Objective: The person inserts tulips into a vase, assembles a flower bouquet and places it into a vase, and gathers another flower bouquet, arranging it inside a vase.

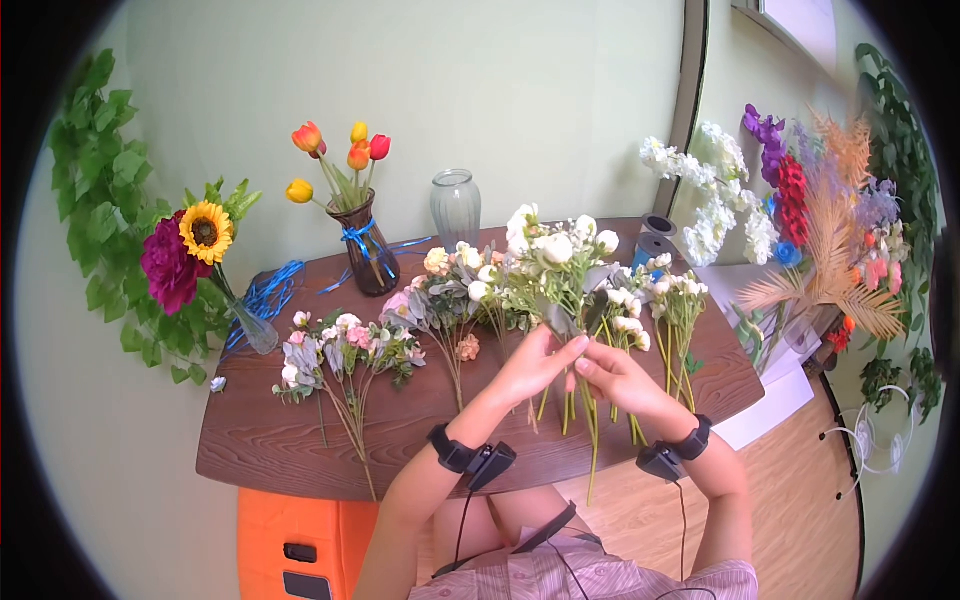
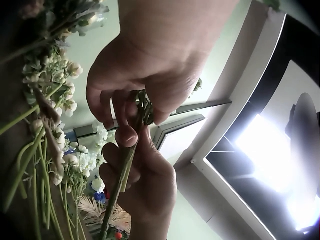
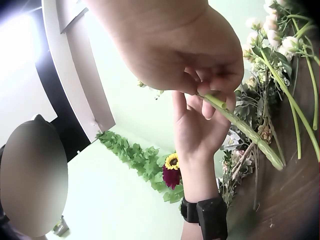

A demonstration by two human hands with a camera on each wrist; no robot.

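Both hands meet above the table's front half, around the green stems of a bunch of white flowers. The left hand grips the bunch just under its leaves. Beside it, the right hand pinches the stems with thumb and fingers. In the left wrist view the stems slant down between the left hand and the right hand. One thick stem points out below the right hand in the right wrist view, the left hand behind it.
Flower sprays lie on the brown table, pink ones at left, white ones at right. Behind stand a dark vase of tulips, a clear glass vase and blue ribbon. A sunflower vase is at far left.
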